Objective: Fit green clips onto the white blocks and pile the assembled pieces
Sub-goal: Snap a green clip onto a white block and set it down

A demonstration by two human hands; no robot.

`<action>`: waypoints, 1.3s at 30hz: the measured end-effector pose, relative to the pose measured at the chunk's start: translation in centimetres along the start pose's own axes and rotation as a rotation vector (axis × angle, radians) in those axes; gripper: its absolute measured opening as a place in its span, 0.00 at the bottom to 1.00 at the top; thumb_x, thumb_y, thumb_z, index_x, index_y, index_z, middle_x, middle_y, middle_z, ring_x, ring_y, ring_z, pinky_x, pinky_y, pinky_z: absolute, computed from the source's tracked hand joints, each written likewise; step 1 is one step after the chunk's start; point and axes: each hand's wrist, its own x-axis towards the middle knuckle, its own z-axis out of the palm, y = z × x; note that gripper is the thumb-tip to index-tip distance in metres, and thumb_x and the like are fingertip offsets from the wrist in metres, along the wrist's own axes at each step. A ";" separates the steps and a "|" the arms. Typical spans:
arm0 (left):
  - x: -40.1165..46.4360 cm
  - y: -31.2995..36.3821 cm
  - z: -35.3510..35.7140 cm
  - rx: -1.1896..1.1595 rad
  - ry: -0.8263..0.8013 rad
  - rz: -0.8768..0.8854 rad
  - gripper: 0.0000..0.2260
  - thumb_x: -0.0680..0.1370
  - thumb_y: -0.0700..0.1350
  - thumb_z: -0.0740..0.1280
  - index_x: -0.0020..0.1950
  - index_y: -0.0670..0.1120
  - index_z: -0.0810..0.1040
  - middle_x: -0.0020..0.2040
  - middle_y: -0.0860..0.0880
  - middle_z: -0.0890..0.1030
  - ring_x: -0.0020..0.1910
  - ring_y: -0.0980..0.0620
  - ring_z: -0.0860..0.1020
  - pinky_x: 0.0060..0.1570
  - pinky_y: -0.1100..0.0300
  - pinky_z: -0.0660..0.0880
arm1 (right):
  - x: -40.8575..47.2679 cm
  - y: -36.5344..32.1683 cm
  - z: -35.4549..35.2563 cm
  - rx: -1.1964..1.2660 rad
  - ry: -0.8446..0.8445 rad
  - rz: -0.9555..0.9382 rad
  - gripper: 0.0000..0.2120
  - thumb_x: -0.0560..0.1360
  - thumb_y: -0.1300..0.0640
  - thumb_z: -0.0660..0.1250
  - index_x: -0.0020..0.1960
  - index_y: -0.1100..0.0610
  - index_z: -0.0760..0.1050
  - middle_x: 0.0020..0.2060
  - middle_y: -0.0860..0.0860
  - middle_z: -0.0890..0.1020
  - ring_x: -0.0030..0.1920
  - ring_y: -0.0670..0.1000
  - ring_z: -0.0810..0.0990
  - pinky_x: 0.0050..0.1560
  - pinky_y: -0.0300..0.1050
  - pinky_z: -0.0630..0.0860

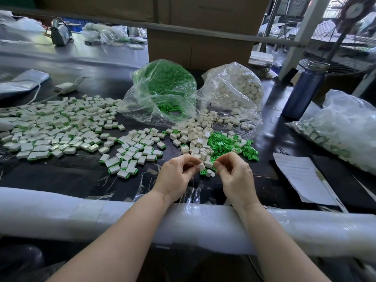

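Observation:
My left hand (179, 176) pinches a small white block (201, 166) at its fingertips, just above the black table. My right hand (234, 171) is curled close beside it, fingertips almost meeting the left; what it pinches is hidden. Right behind the hands lies a heap of loose green clips (225, 145) next to loose white blocks (193, 137). A wide spread of assembled white-and-green pieces (61, 127) covers the table to the left. An open bag of green clips (164, 88) and an open bag of white blocks (234, 88) stand at the back.
A padded white rail (61, 212) runs along the table's near edge under my forearms. A blue bottle (305, 90), a paper sheet (301, 176) and a bag of finished pieces (341, 129) are on the right. A cardboard box (199, 43) stands behind the bags.

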 end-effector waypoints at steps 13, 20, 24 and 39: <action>-0.3 0.3 -0.3 -0.082 -0.040 0.017 0.09 0.76 0.40 0.67 0.46 0.54 0.76 0.43 0.50 0.75 0.40 0.52 0.76 0.44 0.61 0.78 | 0.1 -0.1 -0.2 0.148 -0.019 0.022 0.10 0.72 0.67 0.69 0.40 0.52 0.75 0.34 0.45 0.79 0.35 0.39 0.76 0.40 0.29 0.72; -0.3 0.4 -0.3 -0.096 -0.020 0.007 0.06 0.74 0.38 0.68 0.46 0.49 0.77 0.47 0.45 0.79 0.46 0.46 0.80 0.50 0.57 0.78 | 0.0 0.0 -0.2 0.156 -0.004 0.014 0.12 0.72 0.66 0.69 0.39 0.49 0.75 0.34 0.44 0.79 0.36 0.38 0.76 0.40 0.28 0.72; -0.4 0.3 -0.3 -0.088 -0.054 0.031 0.08 0.76 0.38 0.67 0.49 0.50 0.80 0.48 0.50 0.76 0.44 0.53 0.78 0.50 0.64 0.77 | 0.0 0.0 -0.2 0.208 -0.036 0.033 0.09 0.74 0.66 0.67 0.42 0.52 0.78 0.37 0.45 0.81 0.39 0.41 0.78 0.42 0.32 0.75; -0.3 0.3 -0.4 -0.298 -0.161 -0.078 0.05 0.74 0.37 0.68 0.47 0.45 0.79 0.43 0.43 0.81 0.39 0.53 0.80 0.45 0.62 0.79 | 0.1 -0.4 -0.3 0.268 -0.130 0.096 0.07 0.70 0.67 0.71 0.39 0.56 0.79 0.33 0.50 0.81 0.33 0.44 0.78 0.38 0.40 0.78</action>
